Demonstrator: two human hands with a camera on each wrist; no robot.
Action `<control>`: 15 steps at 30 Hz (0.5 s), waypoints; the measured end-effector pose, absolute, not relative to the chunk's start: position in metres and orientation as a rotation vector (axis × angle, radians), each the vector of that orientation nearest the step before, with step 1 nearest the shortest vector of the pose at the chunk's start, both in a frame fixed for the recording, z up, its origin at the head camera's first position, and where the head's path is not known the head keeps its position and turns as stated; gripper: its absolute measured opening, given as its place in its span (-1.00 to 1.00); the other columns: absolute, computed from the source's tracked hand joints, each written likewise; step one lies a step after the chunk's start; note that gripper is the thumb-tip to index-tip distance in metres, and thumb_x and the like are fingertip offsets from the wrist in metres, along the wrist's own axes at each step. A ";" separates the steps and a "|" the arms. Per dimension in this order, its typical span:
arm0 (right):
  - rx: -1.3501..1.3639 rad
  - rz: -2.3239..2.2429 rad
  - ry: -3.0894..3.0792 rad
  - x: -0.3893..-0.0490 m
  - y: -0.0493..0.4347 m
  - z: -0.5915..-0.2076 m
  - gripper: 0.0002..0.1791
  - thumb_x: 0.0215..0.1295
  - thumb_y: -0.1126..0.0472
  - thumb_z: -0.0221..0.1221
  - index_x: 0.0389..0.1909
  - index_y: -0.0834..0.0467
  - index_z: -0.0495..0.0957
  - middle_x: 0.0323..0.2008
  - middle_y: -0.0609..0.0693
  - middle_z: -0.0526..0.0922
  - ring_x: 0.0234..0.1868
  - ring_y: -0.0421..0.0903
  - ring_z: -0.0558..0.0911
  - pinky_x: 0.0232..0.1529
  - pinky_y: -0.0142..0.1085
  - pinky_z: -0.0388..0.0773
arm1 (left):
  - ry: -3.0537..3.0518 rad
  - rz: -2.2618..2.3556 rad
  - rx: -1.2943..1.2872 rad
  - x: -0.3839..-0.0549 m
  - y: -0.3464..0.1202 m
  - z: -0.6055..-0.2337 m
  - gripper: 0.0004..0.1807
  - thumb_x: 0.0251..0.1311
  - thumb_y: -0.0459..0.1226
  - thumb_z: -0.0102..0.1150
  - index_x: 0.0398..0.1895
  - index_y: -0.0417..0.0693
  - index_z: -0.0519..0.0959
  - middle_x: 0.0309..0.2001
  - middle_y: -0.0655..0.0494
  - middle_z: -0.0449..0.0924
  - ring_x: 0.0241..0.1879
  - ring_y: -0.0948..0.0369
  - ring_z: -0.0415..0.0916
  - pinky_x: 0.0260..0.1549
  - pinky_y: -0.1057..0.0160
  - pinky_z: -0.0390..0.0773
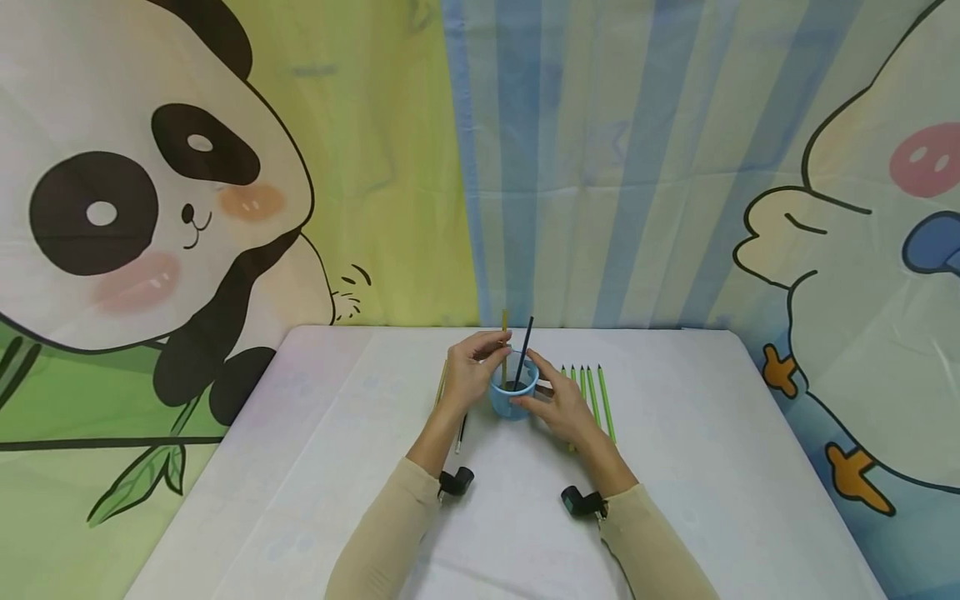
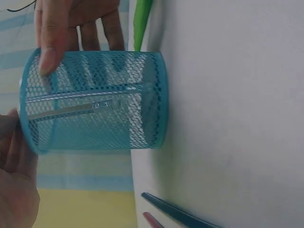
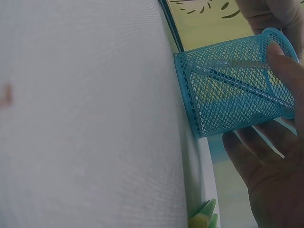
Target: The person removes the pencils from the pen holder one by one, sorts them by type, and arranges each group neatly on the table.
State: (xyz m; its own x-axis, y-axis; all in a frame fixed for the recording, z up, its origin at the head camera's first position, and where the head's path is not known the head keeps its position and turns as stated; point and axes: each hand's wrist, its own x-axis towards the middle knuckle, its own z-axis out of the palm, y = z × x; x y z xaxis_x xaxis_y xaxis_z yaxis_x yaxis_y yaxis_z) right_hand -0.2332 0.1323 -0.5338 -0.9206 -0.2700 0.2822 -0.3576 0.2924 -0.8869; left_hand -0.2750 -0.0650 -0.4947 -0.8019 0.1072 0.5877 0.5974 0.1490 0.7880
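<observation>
A light blue mesh pen holder stands upright on the white table, holding a dark pencil that leans to the right and a yellow pencil. My left hand is at the rim and pinches the yellow pencil between thumb and fingertips. In the left wrist view, its fingers meet where that pencil leaves the mesh cup. From the right side, my right hand holds the pen holder, thumb on the near wall. Its other fingers reach round the far side, seen in the right wrist view.
Several green pencils lie side by side to the right of the pen holder. On the left, partly behind my left hand and forearm, lie a yellow pencil and a dark one. Printed cloths hang behind the white table.
</observation>
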 end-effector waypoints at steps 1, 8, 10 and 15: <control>0.597 1.724 -2.460 -0.233 0.132 -0.534 -0.02 0.24 0.16 0.49 0.62 0.04 0.19 0.49 0.21 0.40 0.46 0.23 0.46 0.32 0.04 0.57 | -2.030 -1.709 -0.665 -0.275 -0.065 -0.492 -0.74 0.23 -0.46 0.41 -0.01 -0.19 0.77 -0.06 -0.16 0.78 -0.12 -0.01 0.78 -0.18 0.28 0.78; 0.581 1.730 -2.476 -0.232 0.132 -0.533 -0.01 0.24 0.14 0.49 0.62 0.03 0.18 0.50 0.22 0.38 0.47 0.22 0.45 0.33 0.05 0.56 | -1.986 -1.761 -0.638 -0.273 -0.065 -0.480 -0.71 0.26 -0.42 0.40 0.05 -0.14 0.76 -0.06 -0.06 0.80 -0.07 0.02 0.78 -0.20 0.29 0.78; 0.582 1.735 -2.474 -0.232 0.132 -0.533 -0.01 0.24 0.13 0.49 0.63 0.01 0.18 0.49 0.22 0.40 0.47 0.23 0.45 0.33 0.05 0.56 | -1.962 -1.765 -0.635 -0.273 -0.066 -0.477 -0.70 0.26 -0.44 0.40 0.06 -0.17 0.75 -0.04 -0.08 0.79 -0.06 0.01 0.78 -0.18 0.26 0.79; 0.593 1.722 -2.473 -0.232 0.132 -0.533 0.00 0.24 0.09 0.49 0.63 -0.02 0.18 0.47 0.20 0.43 0.46 0.23 0.46 0.33 0.07 0.56 | -1.908 -1.781 -0.586 -0.273 -0.072 -0.472 -0.71 0.25 -0.42 0.41 0.05 -0.17 0.75 -0.02 -0.10 0.78 -0.06 -0.01 0.77 -0.16 0.31 0.77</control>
